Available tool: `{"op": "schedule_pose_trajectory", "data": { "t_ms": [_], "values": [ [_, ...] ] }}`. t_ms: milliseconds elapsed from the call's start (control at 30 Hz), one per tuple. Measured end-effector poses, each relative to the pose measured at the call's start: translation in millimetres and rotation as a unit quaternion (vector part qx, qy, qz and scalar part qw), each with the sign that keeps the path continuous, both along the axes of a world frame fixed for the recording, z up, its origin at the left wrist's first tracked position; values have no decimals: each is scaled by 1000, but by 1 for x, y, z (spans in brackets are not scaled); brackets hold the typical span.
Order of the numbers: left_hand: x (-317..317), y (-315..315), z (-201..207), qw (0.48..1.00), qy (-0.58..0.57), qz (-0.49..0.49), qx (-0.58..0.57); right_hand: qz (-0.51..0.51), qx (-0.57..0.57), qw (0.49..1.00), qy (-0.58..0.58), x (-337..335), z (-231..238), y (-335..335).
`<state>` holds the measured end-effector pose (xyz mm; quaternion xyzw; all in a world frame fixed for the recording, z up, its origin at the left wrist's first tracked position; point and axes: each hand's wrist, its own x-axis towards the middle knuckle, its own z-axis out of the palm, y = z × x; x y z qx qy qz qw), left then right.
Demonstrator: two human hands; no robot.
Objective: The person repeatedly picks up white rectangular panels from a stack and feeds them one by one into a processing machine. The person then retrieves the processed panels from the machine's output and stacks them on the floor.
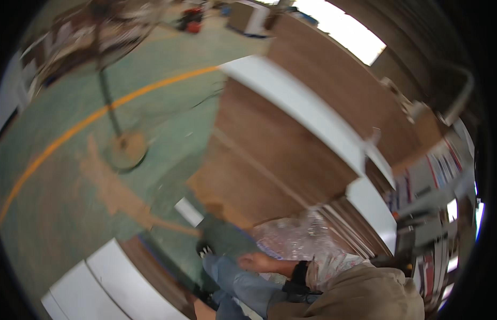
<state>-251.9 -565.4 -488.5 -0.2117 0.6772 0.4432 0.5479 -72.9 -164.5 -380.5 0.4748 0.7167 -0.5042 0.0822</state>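
Note:
My right hand (254, 262) hangs beside my blue jeans leg, with a black band at the wrist and a light patterned sleeve behind it. Motion smears its fingers, so whether they hold anything is unclear. Next to it lies crumpled clear plastic film (296, 237), at the foot of a stack of brown panels (259, 160). At the lower edge shows a bit of skin, apparently my left hand (204, 311), close to a stack of white-topped panels (99, 282); its fingers are hidden.
A white offcut (189, 212) and a torn brown cardboard piece (107, 181) lie on the green floor. A pole on a round base (125, 150) stands beyond, near a yellow floor line (72, 130). Wrapped packs (430, 170) stand at the right.

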Motion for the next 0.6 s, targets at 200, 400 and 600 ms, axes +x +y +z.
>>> {"op": "schedule_pose_trajectory", "data": {
  "t_ms": [200, 400, 600],
  "values": [
    [-10, 161, 48, 946, -46, -239, 215, -277, 159, 945, 66, 196, 170, -34],
    [186, 362, 221, 808, -42, -429, 401, -562, 561, 574, -201, 451, 221, -120],
    [378, 467, 237, 808, 61, -392, 437, -786, 355, 475, -176, 646, 147, -219]
  ]
}}
